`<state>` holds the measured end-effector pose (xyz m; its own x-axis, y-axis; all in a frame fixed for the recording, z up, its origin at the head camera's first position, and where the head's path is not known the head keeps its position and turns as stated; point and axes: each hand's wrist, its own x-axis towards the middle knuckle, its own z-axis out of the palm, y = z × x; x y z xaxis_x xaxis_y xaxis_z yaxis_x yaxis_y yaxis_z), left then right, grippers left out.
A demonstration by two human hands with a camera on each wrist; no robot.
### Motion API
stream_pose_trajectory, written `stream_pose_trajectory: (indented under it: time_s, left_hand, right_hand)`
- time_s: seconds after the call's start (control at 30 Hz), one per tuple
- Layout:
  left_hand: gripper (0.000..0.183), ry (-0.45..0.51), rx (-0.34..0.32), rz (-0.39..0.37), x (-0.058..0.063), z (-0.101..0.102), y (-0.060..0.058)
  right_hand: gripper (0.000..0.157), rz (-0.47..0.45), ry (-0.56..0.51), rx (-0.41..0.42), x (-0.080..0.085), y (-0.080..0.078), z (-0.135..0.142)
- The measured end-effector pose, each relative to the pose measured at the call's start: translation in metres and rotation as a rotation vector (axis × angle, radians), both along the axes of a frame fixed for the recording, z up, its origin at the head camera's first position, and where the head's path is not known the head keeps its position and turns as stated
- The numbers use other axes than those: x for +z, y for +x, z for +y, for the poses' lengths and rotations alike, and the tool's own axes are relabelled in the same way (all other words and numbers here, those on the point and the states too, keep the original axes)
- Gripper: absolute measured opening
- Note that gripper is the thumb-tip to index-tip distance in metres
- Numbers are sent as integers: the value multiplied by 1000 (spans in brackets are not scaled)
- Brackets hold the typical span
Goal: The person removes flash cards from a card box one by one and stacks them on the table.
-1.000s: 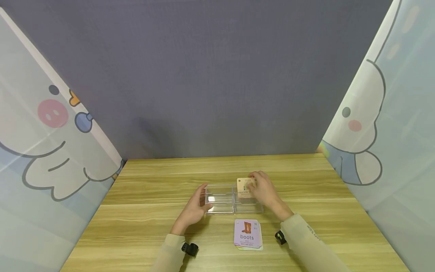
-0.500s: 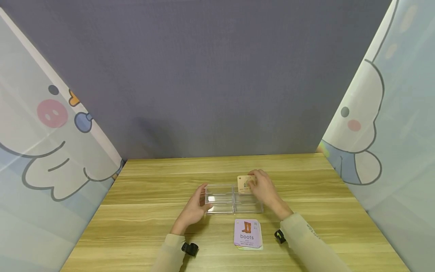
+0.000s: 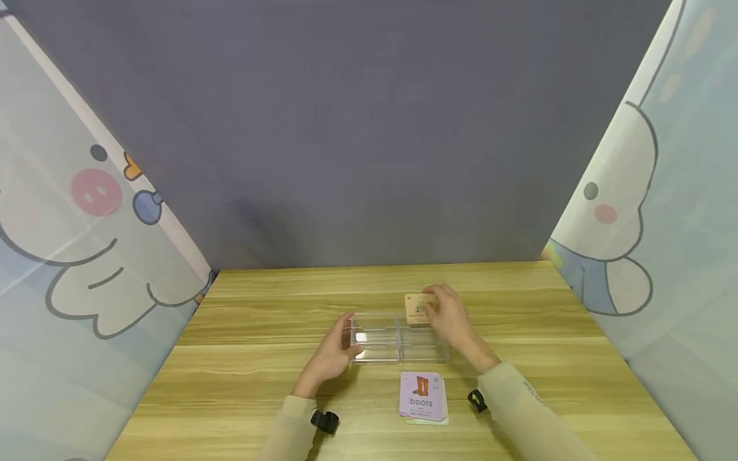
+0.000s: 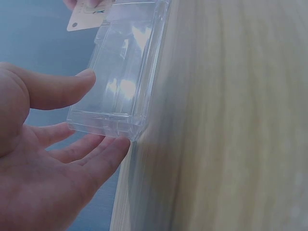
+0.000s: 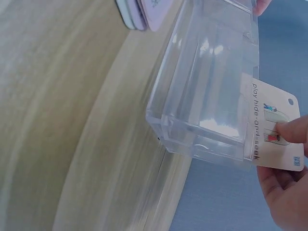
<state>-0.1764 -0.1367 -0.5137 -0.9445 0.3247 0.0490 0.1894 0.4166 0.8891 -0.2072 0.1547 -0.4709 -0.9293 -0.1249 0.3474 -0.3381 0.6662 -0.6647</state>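
Note:
A clear plastic box with several compartments (image 3: 375, 336) stands on the table. My left hand (image 3: 330, 355) holds its left end, the thumb over the top edge and the fingers against the end wall, as the left wrist view (image 4: 57, 139) shows. At the back right of the box, my right hand (image 3: 452, 320) pinches a cream flash card (image 3: 416, 308) between thumb and fingers. In the right wrist view the card (image 5: 274, 108) reads "play hide-and-seek" and its lower edge overlaps the box's back wall. I cannot tell whether more cards are behind it.
A stack of flash cards (image 3: 423, 400) lies in front of the box, a lilac "boots" card on top. Behind the wooden table (image 3: 259, 358) rises a dark grey panel (image 3: 357, 141). Cartoon-printed curtains (image 3: 611, 211) flank both sides.
My right hand has moved slightly up and away with the cream flash card, which now stands higher at the box's back edge. My left hand keeps its place on the box.

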Motion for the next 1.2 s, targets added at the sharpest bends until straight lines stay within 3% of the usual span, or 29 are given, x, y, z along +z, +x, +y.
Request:
stream_pose_trajectory:
  time_s: [0.3,0.87,1.2]
  left_hand:
    - [77,3,5,-6,-1,1,0]
    - [78,15,0,-16,-1,0,0]
    - [77,4,3,-13,0,1,0]
  right_hand:
    - [31,21,-15,38,2,0,-1]
    - [34,-56,-111,87,5,4,5]
    - [30,-58,-129,74,8,7,8]
